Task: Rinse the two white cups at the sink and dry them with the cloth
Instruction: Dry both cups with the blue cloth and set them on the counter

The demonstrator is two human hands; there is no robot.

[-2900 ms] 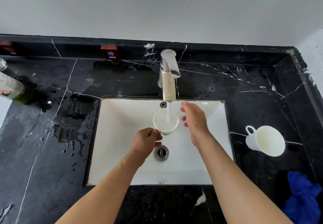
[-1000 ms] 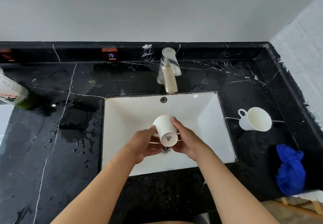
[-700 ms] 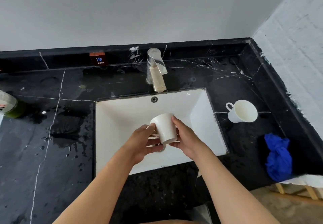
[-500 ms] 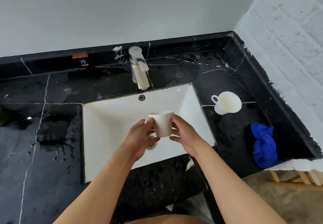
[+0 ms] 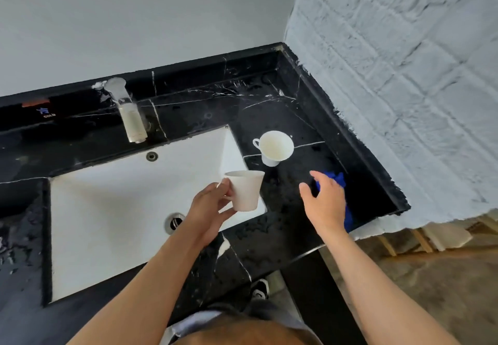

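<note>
held cup (image 5: 246, 193): white, upright, mouth up, mid-frame over the sink's (image 5: 107, 210) right edge, gripped at its handle side | second cup (image 5: 275, 147): white, tipped on its side, mouth toward camera, right of centre | cloth (image 5: 340, 183): blue, bunched, right of centre, mostly hidden

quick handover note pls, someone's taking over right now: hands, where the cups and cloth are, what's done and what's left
Left hand: grips the upright plain white ceramic cup at the right edge of the white rectangular sink.
Right hand: open, holding nothing, reaching over the crumpled blue cloth on the black marble counter.
Second white handled cup: on the counter beyond the cloth, tilted with its mouth toward the camera.
Done: no water runs from the tap.
Left: pick up the cloth, dry the held cup, then do the second cup.
</note>
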